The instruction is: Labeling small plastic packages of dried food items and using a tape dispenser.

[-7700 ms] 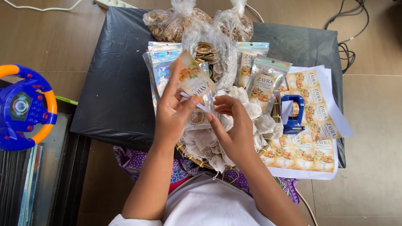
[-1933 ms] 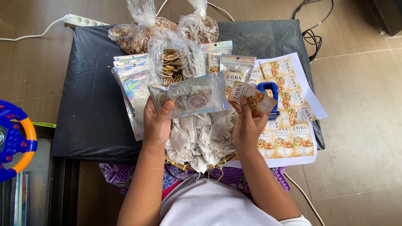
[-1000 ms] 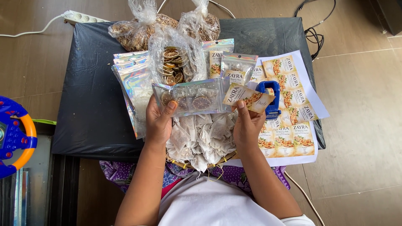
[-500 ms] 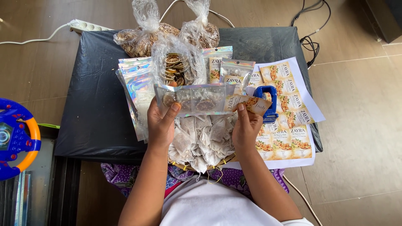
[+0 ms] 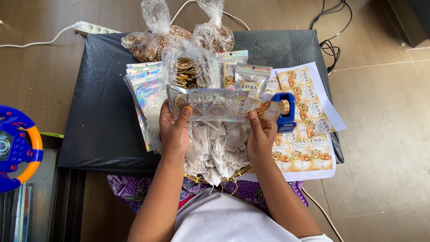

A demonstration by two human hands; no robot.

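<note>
Both hands, left (image 5: 174, 130) and right (image 5: 261, 134), grip a clear pouch (image 5: 215, 104) above a basket of tea bags (image 5: 215, 150) at the table's (image 5: 89, 116) near edge; label sheets (image 5: 309, 134) and a blue tool (image 5: 285, 112) lie right.

Bare tabletop (image 5: 98, 107) left; bags (image 5: 179, 40) ahead

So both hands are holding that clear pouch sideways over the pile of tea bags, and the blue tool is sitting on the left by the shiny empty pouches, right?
Not quite. In the head view, the blue tool sits on the right, on the label sheet, not by the shiny empty pouches. The left hand and right hand do hold the clear pouch sideways over the tea bags.
</note>
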